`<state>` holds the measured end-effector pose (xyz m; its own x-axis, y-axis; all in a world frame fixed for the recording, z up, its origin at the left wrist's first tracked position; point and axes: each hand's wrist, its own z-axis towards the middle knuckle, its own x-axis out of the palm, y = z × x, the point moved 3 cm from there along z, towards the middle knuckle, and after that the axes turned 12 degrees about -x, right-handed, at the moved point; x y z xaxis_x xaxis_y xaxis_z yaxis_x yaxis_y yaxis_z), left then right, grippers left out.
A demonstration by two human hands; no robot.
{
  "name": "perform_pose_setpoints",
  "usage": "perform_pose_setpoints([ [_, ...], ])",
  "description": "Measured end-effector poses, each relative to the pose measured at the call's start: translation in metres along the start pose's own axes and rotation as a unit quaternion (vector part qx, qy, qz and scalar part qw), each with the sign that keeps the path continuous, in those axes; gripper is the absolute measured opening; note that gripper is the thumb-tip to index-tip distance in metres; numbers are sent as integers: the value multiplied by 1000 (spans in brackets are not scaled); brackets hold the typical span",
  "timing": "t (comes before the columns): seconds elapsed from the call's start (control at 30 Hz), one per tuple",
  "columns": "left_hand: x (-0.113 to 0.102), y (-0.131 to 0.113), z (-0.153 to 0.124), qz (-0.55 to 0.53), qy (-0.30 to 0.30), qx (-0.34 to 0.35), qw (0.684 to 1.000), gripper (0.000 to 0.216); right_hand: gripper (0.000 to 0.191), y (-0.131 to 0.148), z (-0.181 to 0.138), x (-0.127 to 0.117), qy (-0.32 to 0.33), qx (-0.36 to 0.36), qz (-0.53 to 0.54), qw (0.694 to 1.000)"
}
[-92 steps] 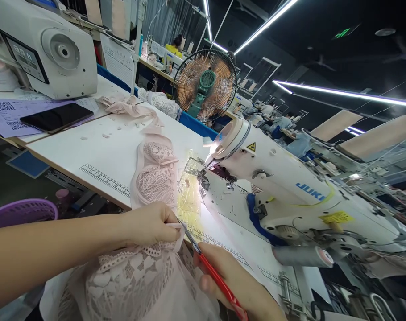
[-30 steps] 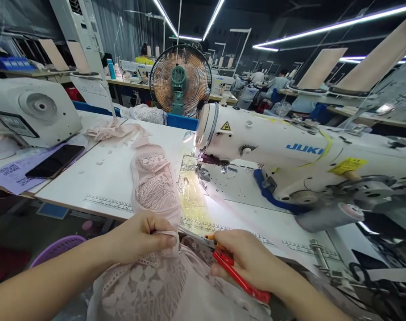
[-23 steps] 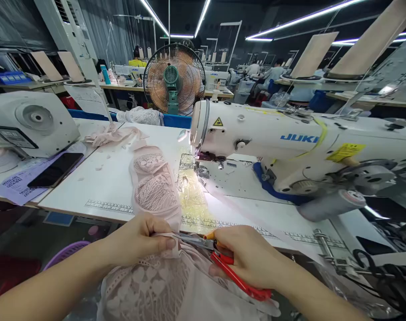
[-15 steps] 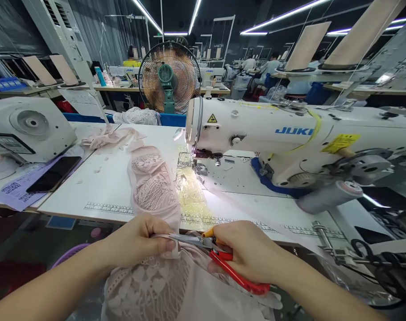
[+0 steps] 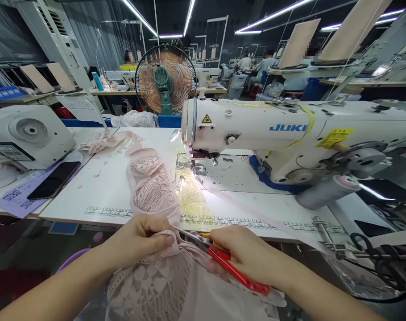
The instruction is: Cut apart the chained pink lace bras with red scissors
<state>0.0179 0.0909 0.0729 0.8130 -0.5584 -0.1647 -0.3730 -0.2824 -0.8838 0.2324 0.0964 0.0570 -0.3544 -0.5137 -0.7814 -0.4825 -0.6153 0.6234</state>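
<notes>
My left hand (image 5: 146, 240) pinches the edge of a pale pink lace bra (image 5: 152, 287) that hangs at the front of the table. In my right hand (image 5: 246, 252) is a pair of scissors (image 5: 236, 269) with red and orange handles. Their blades point left, the tips close to my left fingers and the fabric edge. Another part of the pale pink lace (image 5: 153, 178) lies up on the table, left of the sewing machine; whether it joins the held piece is hidden by my left hand.
A white sewing machine (image 5: 243, 125) stands at the right, a grey thread cone (image 5: 328, 191) by it. At left are a second machine (image 5: 29, 136) and a phone (image 5: 54, 180) on papers. Behind the table stands a fan (image 5: 165, 80). Fabric scraps (image 5: 105, 141) lie on the tabletop.
The scissor blades have swung from lying across my left fingertips to angling up beside them, and look closed together. The held fabric edge now folds over my left thumb. The view has shifted slightly.
</notes>
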Motion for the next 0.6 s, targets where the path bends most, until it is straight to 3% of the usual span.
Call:
perform_pose_setpoints([
  [0.23,-1,3,-5,-7,-49,-18,999,33,43,-4,1,3,-38,38,8,999],
  [0.47,-1,2,-13,-16,-115,10,993,26,32,12,16,17,-161,12,242,957],
  [0.6,-2,4,-20,-60,-140,42,987,19,24,23,23,41,-168,-22,186,968],
])
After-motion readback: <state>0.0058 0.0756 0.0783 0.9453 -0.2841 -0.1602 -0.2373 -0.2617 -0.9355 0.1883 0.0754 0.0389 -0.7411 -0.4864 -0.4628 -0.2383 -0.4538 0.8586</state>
